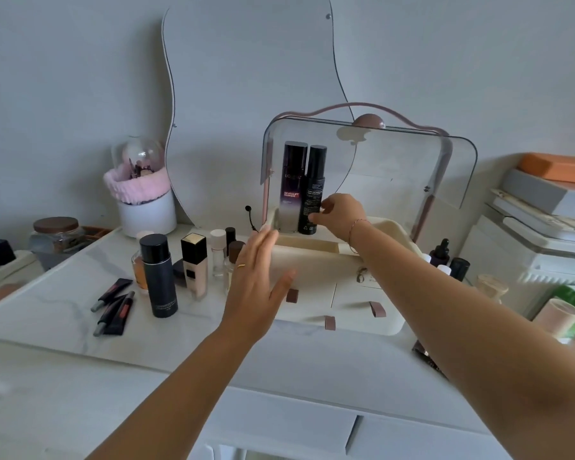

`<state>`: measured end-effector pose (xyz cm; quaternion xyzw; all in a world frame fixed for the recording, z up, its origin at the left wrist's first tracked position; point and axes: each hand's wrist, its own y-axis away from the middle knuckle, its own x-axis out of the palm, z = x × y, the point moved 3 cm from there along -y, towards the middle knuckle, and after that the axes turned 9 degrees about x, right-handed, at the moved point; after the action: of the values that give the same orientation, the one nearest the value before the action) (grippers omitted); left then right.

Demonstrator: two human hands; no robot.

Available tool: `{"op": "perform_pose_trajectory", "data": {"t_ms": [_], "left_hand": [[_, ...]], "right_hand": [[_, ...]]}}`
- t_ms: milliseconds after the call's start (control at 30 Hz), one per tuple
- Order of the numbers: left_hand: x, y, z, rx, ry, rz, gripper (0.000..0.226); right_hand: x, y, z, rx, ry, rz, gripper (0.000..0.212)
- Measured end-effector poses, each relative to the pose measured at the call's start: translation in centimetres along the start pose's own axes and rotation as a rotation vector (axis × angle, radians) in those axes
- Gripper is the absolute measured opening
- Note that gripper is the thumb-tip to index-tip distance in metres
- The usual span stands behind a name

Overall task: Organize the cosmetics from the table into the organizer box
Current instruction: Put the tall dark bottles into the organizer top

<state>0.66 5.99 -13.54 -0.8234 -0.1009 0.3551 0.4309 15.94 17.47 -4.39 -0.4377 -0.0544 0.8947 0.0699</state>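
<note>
– So, status: right hand point(341, 214) pinches the black bottle point(314, 180) low on its body. It stands upright in the organizer box point(312, 277), rear top compartment, touching the purple bottle point(292, 180). The left hand point(256, 277) is flat and open, fingers straight, hovering by the box's left edge and holding nothing.
– Risks?
– Both bottles are tall and narrow, so a sideways drag on release probably tips one into the other. The raised clear lid point(395, 154) hangs right above, and a lifted wrist likely knocks it.
– And the left?
– It's close to the cluster standing on the table point(63, 293): tall dark bottle point(158, 277), foundation bottle point(195, 263). A blind sweep could topple them. Most cosmetics aren't boxed yet.
</note>
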Motion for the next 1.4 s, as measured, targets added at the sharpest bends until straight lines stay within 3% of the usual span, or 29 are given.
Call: {"op": "perform_pose_trajectory", "data": {"t_ms": [67, 167, 233, 300, 533, 800, 933, 1067, 1267, 1400], "left_hand": [[-1.2, 1.1, -0.2, 0.030, -0.081, -0.063, 0.066], [-4.2, 3.5, 0.6, -0.018, -0.138, -0.362, 0.057], [-6.5, 5.0, 1.9, -0.129, -0.125, -0.564, 0.053], [-8.4, 5.9, 3.5, -0.271, -0.118, -0.639, 0.053], [-9.4, 6.1, 7.5, -0.571, -0.003, -0.498, 0.046], [-8.5, 6.6, 9.5, -0.626, -0.060, -0.415, 0.040], [-8.5, 6.8, 9.3, -0.619, -0.072, -0.366, 0.038], [-8.8, 6.2, 6.3, -0.483, -0.005, -0.371, 0.035], [-6.9, 2.1, -1.4, -0.340, 0.364, -0.142, 0.038], [-5.5, -0.1, -4.4, -0.293, 0.450, -0.086, 0.038]], "right_hand": [[-1.2, 1.5, 0.1, -0.046, -0.101, -0.102, 0.042], [-2.5, 6.1, -0.2, -0.204, -0.394, -0.291, 0.025], [-1.9, 9.3, -0.8, -0.317, -0.337, -0.383, 0.020], [-0.7, 11.1, -1.8, -0.348, -0.156, -0.452, 0.019], [2.2, 12.9, -5.1, -0.424, 0.093, -0.633, 0.019], [3.0, 13.1, -5.8, -0.462, 0.111, -0.626, 0.034], [3.3, 13.6, -5.7, -0.457, 0.124, -0.613, 0.040], [2.5, 14.4, -4.9, -0.422, 0.032, -0.532, 0.040], [2.4, 16.9, -1.1, -0.424, -0.305, -0.043, 0.064], [0.6, 16.2, -0.5, -0.392, -0.411, 0.045, 0.052]]}}
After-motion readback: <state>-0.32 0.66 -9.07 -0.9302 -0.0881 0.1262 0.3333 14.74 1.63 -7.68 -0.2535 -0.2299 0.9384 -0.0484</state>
